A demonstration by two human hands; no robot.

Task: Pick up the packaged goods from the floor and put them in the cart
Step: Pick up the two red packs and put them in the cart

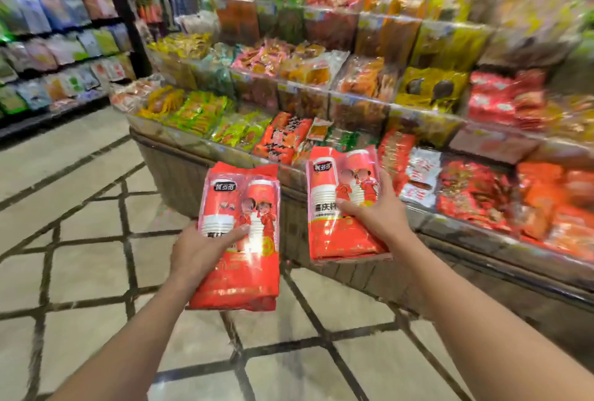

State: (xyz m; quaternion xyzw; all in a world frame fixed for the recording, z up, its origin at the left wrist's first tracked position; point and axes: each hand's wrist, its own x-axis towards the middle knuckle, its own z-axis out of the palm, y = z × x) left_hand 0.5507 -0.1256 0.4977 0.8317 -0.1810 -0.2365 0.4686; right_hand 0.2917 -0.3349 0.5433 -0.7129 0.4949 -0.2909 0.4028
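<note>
Left hand [199,251] grips one red cup pack [239,240]; right hand [374,211] grips a second red pack [340,204], both lifted above the tiled floor [80,240]. Pickup looks done; no cart visible, so placing remains.

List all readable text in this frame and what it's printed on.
"喜庆杯": on the red cup pack in the right hand, large characters across its middle.
The same wording on the red cup pack in the left hand: partly covered by the thumb, not fully readable.
Dark brand badge at the top left of each pack: too stylised and blurred to read.
Snack packets in the display bins and on the wall shelves: blurred, unreadable.
</note>
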